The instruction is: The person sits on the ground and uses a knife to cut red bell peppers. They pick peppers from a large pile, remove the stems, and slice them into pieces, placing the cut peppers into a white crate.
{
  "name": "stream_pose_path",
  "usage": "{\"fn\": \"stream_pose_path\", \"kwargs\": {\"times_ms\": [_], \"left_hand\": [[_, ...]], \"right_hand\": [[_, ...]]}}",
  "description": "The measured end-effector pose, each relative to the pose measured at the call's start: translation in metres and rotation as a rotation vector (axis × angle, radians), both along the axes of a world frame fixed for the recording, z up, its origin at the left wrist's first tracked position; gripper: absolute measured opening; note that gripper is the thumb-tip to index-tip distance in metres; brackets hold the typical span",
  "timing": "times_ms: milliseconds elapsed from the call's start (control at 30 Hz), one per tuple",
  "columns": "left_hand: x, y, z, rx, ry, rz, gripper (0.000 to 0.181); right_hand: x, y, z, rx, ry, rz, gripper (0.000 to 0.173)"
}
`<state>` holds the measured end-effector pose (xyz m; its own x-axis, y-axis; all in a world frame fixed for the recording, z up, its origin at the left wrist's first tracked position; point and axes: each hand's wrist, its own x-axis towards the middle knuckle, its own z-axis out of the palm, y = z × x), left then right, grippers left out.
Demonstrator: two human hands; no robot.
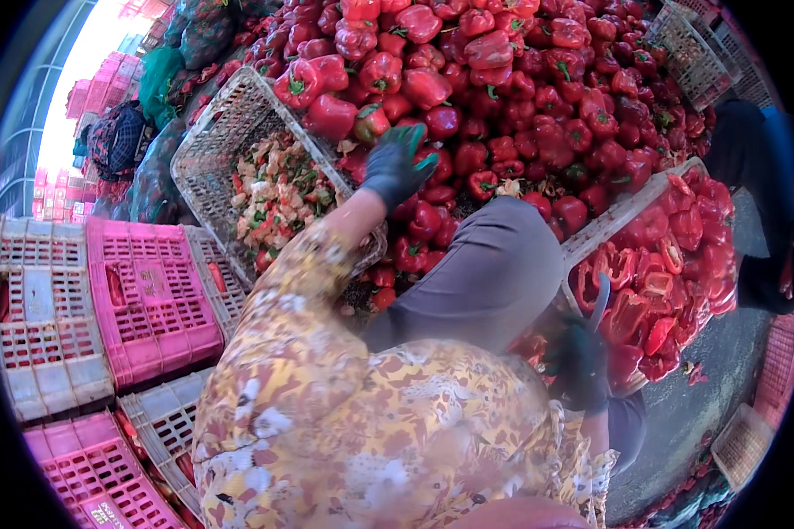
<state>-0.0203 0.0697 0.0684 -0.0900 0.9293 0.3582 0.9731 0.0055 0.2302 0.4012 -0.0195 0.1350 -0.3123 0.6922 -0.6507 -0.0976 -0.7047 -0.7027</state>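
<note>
My left hand (400, 165), in a dark glove with green fingertips, reaches over the near edge of a large heap of red bell peppers (556, 132). Its fingers are apart beside a red and green pepper (371, 124); no pepper shows in its grasp. My right hand (577, 362), also gloved and somewhat blurred, is closed on a knife with a curved blade (601, 301) that points up. It is beside a crate (609, 218) full of cut red peppers (655, 284). Left of my left arm, a plastic crate (202, 159) holds pepper cores and trimmings (281, 192).
Pink (155, 297) and grey crates (40, 311) with red peppers stand at the left. Mesh sacks (159, 165) lie at the upper left. At the right edge is another person's dark-clothed leg (734, 142). My bent knee (503, 244) lies between the two crates.
</note>
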Motion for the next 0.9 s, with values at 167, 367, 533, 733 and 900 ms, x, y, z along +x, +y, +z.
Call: {"fn": "stream_pose_path", "kwargs": {"times_ms": [167,367,533,733,900], "left_hand": [[-0.005,0.122,-0.022,-0.294,0.171,0.218,0.074],[-0.02,0.186,-0.016,-0.687,0.184,0.501,0.092],[-0.008,0.17,-0.02,-0.702,0.267,0.345,0.092],[-0.012,0.13,-0.057,-0.394,-0.914,0.116,0.073],[0.102,0.103,0.025,-0.477,-1.532,-0.381,0.052]], "right_hand": [[-0.002,0.001,-0.009,0.035,0.048,-0.065,0.037],[-0.004,0.015,-0.025,0.017,-0.047,-0.032,0.031],[-0.011,0.012,-0.01,-0.098,-0.05,-0.015,0.028],[0.016,-0.003,-0.043,0.972,-0.479,0.488,0.037],[0.015,0.007,-0.023,0.229,0.024,-0.06,0.031]]}}
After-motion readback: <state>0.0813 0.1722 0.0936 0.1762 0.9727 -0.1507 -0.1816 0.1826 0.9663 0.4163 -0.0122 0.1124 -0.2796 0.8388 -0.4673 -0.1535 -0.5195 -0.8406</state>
